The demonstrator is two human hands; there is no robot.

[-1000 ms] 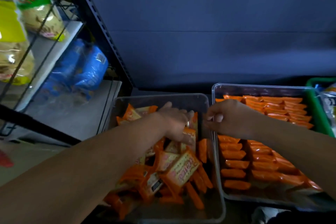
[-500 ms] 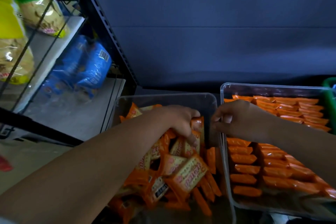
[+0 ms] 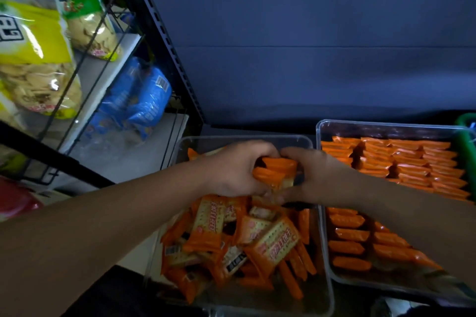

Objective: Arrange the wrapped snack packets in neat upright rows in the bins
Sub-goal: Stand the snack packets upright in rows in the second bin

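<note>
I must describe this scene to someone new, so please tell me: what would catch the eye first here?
First come the two hands at the centre: the left hand and the right hand together grip a bunch of orange packets over the left bin. Below them lies a jumbled pile of packets, while the right bin beside it holds neat orange rows.

Left hand (image 3: 231, 172) and right hand (image 3: 318, 177) fingertip to fingertip — both curled.
</note>
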